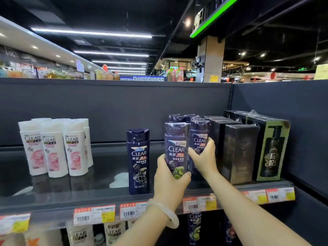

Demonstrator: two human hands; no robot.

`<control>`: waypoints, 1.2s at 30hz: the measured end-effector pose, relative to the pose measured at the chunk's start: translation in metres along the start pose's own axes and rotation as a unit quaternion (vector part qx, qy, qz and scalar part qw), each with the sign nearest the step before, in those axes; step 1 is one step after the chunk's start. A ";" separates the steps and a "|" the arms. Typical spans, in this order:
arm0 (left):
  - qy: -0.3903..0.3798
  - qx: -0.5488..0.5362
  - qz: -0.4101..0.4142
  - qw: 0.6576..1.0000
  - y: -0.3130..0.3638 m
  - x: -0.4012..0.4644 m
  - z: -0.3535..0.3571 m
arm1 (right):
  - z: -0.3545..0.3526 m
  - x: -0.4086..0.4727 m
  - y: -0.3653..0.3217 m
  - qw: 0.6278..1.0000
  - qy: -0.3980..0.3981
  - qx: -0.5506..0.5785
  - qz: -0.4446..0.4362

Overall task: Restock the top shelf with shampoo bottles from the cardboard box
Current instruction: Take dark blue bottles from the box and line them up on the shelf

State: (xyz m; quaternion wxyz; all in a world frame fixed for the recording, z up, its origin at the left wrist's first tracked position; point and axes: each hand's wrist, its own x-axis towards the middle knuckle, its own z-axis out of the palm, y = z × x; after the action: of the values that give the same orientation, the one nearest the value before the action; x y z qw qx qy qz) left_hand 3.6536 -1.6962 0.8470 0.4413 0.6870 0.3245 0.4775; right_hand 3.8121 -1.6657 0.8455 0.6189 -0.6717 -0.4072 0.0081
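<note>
- One head-worn camera is giving the only view, so no second view is sharing any part of the scene.
- It is facing forward and slightly upward at the top shelf, close in, with both forearms reaching in from 6 o'clock.
- The wide lens is bending the shelf edge and is taking in the ceiling lights toward 12 o'clock.
- The left hand and right hand are sitting just right of centre, near the lens.
- A lower shelf row is showing at the bottom edge, around 6 to 7 o'clock.
</note>
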 end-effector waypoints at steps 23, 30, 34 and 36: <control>0.072 0.016 -0.031 0.997 -0.009 0.053 0.036 | -0.003 -0.002 0.002 0.964 -0.049 -0.205 0.161; 0.084 0.076 -0.049 0.992 -0.014 0.084 0.044 | -0.016 -0.004 0.002 0.960 -0.067 -0.218 0.162; 0.105 0.056 -0.065 0.991 -0.015 0.106 0.052 | -0.022 -0.010 0.003 0.954 -0.080 -0.246 0.154; 0.115 0.062 -0.063 0.989 -0.020 0.115 0.056 | -0.024 -0.013 0.004 0.950 -0.085 -0.261 0.145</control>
State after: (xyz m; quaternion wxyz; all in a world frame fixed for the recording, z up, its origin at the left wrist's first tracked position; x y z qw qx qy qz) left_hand 3.7447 -1.6049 0.8626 0.3869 0.6316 0.4448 0.5035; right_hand 3.8184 -1.6922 0.8412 0.3771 -0.8586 -0.3439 0.0481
